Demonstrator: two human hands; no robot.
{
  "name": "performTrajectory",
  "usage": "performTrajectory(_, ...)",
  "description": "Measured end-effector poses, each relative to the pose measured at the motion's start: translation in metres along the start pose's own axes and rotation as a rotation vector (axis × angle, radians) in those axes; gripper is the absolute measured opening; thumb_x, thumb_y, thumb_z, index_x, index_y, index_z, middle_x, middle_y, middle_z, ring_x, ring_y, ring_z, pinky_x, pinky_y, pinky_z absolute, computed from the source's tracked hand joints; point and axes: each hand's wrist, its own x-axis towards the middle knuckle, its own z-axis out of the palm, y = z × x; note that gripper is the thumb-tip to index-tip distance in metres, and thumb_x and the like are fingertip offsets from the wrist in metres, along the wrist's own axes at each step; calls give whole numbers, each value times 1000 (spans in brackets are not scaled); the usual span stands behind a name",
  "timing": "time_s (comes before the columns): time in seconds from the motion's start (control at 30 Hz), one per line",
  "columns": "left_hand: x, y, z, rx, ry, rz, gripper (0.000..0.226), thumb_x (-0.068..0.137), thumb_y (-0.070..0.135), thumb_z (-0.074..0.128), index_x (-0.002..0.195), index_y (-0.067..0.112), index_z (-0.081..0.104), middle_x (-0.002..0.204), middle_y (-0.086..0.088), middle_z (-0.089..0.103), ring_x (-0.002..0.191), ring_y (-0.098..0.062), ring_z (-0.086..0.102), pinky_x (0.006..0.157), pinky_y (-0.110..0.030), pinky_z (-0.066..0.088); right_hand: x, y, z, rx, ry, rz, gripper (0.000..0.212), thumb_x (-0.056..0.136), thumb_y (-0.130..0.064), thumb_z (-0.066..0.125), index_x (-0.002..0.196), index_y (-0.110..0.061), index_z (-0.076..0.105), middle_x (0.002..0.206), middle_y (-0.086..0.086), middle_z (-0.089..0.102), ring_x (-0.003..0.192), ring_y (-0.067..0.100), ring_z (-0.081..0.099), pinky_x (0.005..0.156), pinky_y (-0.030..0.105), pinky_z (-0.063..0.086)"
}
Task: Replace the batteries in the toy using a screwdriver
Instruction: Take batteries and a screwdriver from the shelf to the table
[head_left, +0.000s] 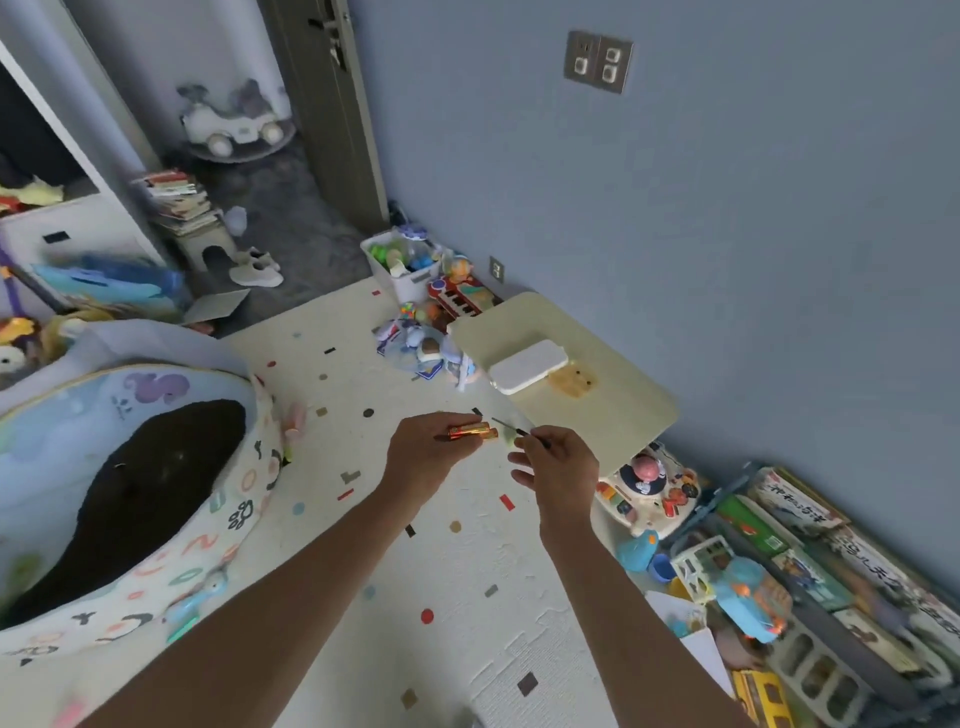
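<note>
My left hand (423, 451) is held out over the play mat, fingers closed around red-and-gold batteries (471, 431) that stick out to the right. Just to its right, my right hand (558, 460) pinches a thin screwdriver (511, 427) whose shaft points up and left toward the batteries. A small greenish object shows between the two hands, too blurred to identify. On the low cream table (623, 410) beyond lies a white rectangular toy (529, 367) beside a tan patch.
A padded round play pen (171, 499) fills the left. Toys and a white bin (402, 267) crowd the wall behind the table. Books and toys (779, 571) line the right wall. The confetti-patterned mat (415, 597) lies below my arms.
</note>
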Motion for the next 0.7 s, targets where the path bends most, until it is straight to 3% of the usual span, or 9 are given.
performTrajectory(0.17, 108, -27, -14, 9, -59, -48, 12, 81, 16, 78, 92, 19, 82, 82, -3, 80, 82, -25, 76, 86, -44, 61, 72, 5, 60, 23, 69, 70, 14, 89, 0, 68, 102, -3, 69, 92, 15, 78, 69, 20, 76, 61, 30, 63)
performTrajectory(0.33, 223, -42, -17, 10, -218, -50, 20, 82, 16, 77, 101, 20, 81, 84, 4, 80, 84, -15, 74, 78, -28, 59, 150, 8, 115, 24, 193, 93, 12, 87, -1, 71, 98, -6, 71, 90, 17, 77, 69, 20, 76, 61, 29, 62)
performTrajectory(0.43, 293, -57, -12, 11, -317, -37, 23, 83, 18, 76, 105, 21, 80, 87, 6, 80, 84, -15, 73, 78, -26, 54, 196, 12, 147, 45, 293, 108, 12, 87, -1, 71, 97, -6, 71, 89, 16, 77, 67, 17, 75, 61, 30, 63)
performTrajectory(0.57, 379, -76, 2, 39, -432, -33, 26, 83, 19, 76, 109, 18, 79, 87, 8, 79, 75, 4, 69, 71, -10, 46, 260, 24, 180, 97, 397, 129, 12, 87, 0, 71, 98, -4, 70, 87, 16, 76, 67, 18, 75, 62, 32, 63)
performTrajectory(0.7, 451, -98, 28, 88, -529, -69, 26, 83, 22, 76, 109, 24, 79, 76, 16, 74, 70, 8, 65, 69, -19, 46, 320, 42, 195, 147, 499, 166, 11, 86, 1, 72, 95, -5, 71, 85, 16, 77, 72, 28, 77, 65, 37, 64)
